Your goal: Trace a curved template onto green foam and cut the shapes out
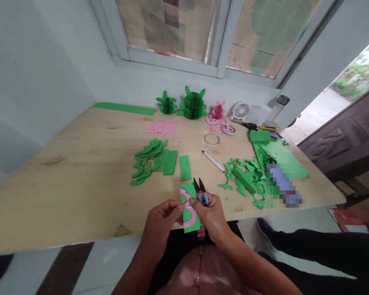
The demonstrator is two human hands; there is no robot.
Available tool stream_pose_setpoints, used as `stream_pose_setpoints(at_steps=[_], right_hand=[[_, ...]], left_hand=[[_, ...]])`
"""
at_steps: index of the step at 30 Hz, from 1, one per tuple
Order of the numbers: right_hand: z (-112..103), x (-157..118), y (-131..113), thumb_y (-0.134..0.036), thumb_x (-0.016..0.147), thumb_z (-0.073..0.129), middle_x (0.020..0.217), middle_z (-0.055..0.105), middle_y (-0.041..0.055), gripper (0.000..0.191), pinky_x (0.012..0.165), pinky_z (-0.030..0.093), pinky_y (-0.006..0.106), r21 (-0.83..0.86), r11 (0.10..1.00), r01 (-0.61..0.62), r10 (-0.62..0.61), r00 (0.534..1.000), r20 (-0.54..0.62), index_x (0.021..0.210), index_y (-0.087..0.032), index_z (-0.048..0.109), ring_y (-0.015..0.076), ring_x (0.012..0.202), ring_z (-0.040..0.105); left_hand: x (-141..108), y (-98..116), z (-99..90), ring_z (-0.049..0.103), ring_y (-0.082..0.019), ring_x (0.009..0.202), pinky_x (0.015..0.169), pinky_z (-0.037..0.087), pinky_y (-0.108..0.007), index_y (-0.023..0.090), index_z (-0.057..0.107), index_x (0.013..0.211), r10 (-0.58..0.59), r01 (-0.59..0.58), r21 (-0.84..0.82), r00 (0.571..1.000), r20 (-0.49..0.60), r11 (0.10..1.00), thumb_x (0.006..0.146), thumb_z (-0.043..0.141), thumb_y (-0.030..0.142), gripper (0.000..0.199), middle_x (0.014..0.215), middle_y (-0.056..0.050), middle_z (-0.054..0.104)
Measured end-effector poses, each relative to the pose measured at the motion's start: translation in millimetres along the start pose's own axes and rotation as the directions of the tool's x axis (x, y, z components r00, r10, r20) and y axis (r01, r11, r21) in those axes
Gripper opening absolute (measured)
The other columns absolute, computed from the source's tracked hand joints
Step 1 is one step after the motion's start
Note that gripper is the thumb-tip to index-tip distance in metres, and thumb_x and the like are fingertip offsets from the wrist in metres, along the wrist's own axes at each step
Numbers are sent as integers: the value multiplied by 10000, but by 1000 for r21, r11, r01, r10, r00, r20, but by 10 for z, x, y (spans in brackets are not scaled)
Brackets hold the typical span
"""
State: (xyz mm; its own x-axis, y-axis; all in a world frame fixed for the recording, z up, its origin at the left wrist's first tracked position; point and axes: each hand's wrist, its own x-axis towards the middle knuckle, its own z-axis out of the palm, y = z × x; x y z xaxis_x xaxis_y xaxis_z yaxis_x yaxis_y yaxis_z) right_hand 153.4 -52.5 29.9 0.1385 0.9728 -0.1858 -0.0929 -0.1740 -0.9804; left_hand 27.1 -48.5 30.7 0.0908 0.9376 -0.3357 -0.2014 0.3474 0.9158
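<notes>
My left hand [166,215] pinches the left edge of a green paper strip [196,224] at the table's front edge. On top of the strip lies a pink curved paper piece [191,221]. My right hand [209,209] holds small scissors [200,189], blades apart and pointing away, while its thumb presses on the pink piece. Just beyond the strip is a green rectangle with a drawn outline [185,167]. Left of it are green folded rectangles [170,162] and a pile of green curved cutouts [143,164].
Green scraps [249,176], a white pen [213,160] and a tape ring [212,139] lie to the right. Pink cutouts [161,128], green paper figures [194,105], a fan [240,110] and a bottle [276,110] are along the back. Someone's legs [320,250] show at lower right.
</notes>
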Motion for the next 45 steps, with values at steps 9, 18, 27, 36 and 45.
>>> stream_pose_setpoints(at_steps=[9,18,27,36,45], right_hand=[[-2,-2,-2,-341,723,633,518,283,-72,332,447,205,229,-11,1000,6,-6,1000,4,536,-197,399,81,493,228],[-4,31,50,-328,718,639,525,301,-72,304,457,211,231,-9,1000,16,-16,1000,-15,550,-192,425,82,495,242],[-21,43,44,-307,717,639,524,304,-74,318,464,205,229,-12,1000,23,-23,1000,-19,541,-193,400,79,501,241],[-32,66,39,-314,709,649,527,298,-73,328,464,203,230,-17,1000,18,-19,999,-38,536,-195,398,80,502,237],[-29,70,31,-310,702,653,530,297,-73,328,462,207,229,-11,1000,17,-17,999,-40,539,-197,392,78,500,239]], left_hand=[[20,-36,-15,490,-105,515,521,429,-206,160,673,614,0,0,-24,1000,7,1000,646,717,314,163,524,23,593],[19,-25,-3,488,-96,511,516,420,-195,156,676,617,-5,5,-42,1000,3,999,656,720,329,183,519,24,589],[61,-118,-47,549,-125,554,565,473,-236,149,698,680,-21,23,-70,999,38,997,656,721,296,151,583,-7,633],[31,-65,-45,559,-124,550,557,478,-233,145,690,689,-19,27,-124,997,69,992,685,685,257,111,568,-2,608],[36,-53,-32,553,-114,529,542,475,-225,143,691,673,-25,33,-127,998,62,991,667,696,256,113,579,-9,641]])
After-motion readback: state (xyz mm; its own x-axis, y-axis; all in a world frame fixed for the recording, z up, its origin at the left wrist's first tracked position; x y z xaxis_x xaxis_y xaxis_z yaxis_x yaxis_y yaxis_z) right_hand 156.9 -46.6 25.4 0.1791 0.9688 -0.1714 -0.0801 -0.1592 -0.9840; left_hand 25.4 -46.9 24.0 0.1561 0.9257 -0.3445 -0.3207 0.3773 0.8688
